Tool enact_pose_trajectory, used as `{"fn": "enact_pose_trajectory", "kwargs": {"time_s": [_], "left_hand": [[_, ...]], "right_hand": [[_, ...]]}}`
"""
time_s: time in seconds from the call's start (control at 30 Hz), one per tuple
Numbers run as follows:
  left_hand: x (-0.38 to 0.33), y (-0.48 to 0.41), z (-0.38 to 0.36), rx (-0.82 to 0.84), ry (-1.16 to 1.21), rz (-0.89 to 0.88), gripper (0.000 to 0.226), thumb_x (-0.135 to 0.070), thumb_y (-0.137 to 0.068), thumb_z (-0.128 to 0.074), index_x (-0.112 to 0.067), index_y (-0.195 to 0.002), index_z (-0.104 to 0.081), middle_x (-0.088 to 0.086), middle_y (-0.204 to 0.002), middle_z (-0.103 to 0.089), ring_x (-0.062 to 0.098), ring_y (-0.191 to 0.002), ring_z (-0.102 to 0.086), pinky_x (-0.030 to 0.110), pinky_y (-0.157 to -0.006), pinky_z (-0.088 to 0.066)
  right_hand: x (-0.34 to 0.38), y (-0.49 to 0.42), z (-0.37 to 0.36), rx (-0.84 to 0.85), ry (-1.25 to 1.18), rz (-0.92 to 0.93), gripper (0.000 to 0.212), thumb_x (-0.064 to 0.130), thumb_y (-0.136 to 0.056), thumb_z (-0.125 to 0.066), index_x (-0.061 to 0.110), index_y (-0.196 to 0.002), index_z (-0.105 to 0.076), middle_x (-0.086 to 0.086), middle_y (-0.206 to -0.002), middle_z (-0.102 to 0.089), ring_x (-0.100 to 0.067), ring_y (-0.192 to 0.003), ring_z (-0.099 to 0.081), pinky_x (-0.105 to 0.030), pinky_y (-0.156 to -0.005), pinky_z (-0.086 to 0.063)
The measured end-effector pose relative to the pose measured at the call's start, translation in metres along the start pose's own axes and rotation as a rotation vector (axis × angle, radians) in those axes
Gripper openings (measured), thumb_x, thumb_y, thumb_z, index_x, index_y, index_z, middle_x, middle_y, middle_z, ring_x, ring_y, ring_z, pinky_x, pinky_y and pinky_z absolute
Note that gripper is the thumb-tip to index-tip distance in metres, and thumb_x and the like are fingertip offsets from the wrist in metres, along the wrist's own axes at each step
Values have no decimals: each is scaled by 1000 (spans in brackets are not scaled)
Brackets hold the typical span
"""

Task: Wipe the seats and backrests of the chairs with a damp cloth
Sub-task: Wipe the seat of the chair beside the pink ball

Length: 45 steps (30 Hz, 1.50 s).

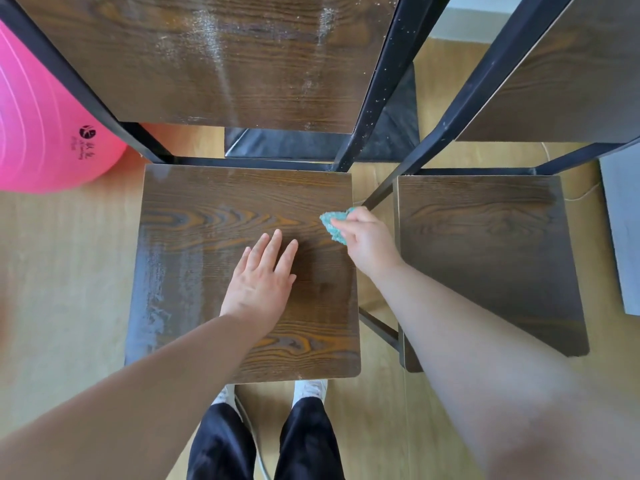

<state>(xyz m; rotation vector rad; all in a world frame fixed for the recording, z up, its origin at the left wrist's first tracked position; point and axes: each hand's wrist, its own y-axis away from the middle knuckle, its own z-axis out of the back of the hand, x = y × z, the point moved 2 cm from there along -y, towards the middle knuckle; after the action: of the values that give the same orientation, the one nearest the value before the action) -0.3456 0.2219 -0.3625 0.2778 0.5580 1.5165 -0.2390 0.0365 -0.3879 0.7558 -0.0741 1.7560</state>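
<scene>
Residue (154,292), whitish and streaked, is being shown along the left edge of the near chair's seat (214,202), with more across the backrest (194,71) above it. Near the middle of this seat the left hand (259,282) is being pressed flat, fingers straight and slightly spread, with nothing being held. At the seat's right edge a bunched teal cloth (337,226) is being gripped in the curled fingers of the right hand (369,242). The second chair's seat (485,251) is being shown just beside, to the right. Risks, as judged: the left-edge streaks are being missed if strokes are being confined to the right side; the small wad is being carried over the edge and dropped; damp wood is being re-marked by the bracing palm.
</scene>
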Motion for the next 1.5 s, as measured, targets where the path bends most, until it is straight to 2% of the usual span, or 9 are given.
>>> {"fn": "enact_pose_trajectory", "kwargs": {"time_s": [0.2, 0.3, 0.57, 0.8, 0.9, 1.03, 1.27, 1.37, 1.5], "left_hand": [[-3, 23, -12, 18, -11, -2, 58, -35, -108, -24, -22, -159, 1, 6, -167, 6, 24, -153, 8, 40, -124, -2], [-6, 39, -25, 25, -2, -8, 58, -34, -108, -27, -22, -159, -2, 6, -167, 3, 24, -153, 5, 41, -124, -4], [-15, 78, -61, 74, -24, -31, 59, -35, -108, -27, -22, -159, -2, 6, -167, 3, 25, -153, 4, 41, -125, -6], [-10, 95, -67, 70, -36, -42, 58, -32, -108, -27, -21, -159, -2, 7, -167, 3, 25, -153, 5, 42, -125, -5], [-3, 103, -65, 60, -46, -42, 57, -32, -108, -26, -21, -159, -2, 7, -167, 4, 25, -153, 6, 43, -125, -4], [10, 108, -66, 53, -33, -20, 57, -32, -108, -26, -22, -159, -2, 7, -167, 3, 25, -153, 6, 43, -125, -4], [49, 106, -65, 27, -35, 16, 57, -29, -108, -29, -21, -159, -5, 7, -167, 1, 25, -153, 3, 44, -125, -5], [70, 103, -63, 18, -33, 28, 57, -29, -108, -30, -22, -159, -5, 7, -167, 1, 25, -153, 4, 44, -125, -5], [94, 97, -58, -16, -30, 43, 57, -28, -108, -31, -21, -159, -6, 8, -167, 0, 26, -154, 3, 45, -125, -5]], "right_hand": [[-9, 74, -23, 64, -40, 31, 28, 6, -97, -59, 14, -120, -71, -3, -106, -59, -20, -98, -58, -28, -83, -49], [-15, 111, -36, 76, -85, 28, 28, 3, -94, -61, 13, -117, -73, -3, -100, -59, -21, -92, -59, -18, -76, -41], [-23, 201, -66, 133, -119, 11, 32, 0, -94, -60, 15, -119, -71, -2, -99, -59, -18, -93, -56, -22, -79, -45], [-19, 232, -78, 137, -155, -93, 33, 3, -96, -58, 17, -125, -68, 1, -102, -56, -15, -96, -54, -13, -84, -40], [-10, 235, -76, 1, -208, -169, 30, 5, -96, -58, 12, -124, -69, 4, -102, -55, -16, -97, -57, -1, -81, -35], [-1, 234, -72, -239, -268, -306, 33, 3, -95, -58, 10, -126, -67, -5, -109, -60, -10, -98, -55, 2, -86, -34], [16, 223, -100, -248, -195, -409, 39, 0, -94, -57, 11, -131, -63, -8, -112, -58, -19, -103, -60, -17, -87, -41], [21, 224, -106, -296, -178, -398, 39, -4, -91, -58, 11, -126, -67, -8, -107, -60, -18, -98, -60, -13, -83, -40], [39, 219, -116, -263, -192, -360, 38, -4, -91, -58, 13, -123, -69, -7, -102, -60, -15, -92, -58, -4, -80, -39]]}}
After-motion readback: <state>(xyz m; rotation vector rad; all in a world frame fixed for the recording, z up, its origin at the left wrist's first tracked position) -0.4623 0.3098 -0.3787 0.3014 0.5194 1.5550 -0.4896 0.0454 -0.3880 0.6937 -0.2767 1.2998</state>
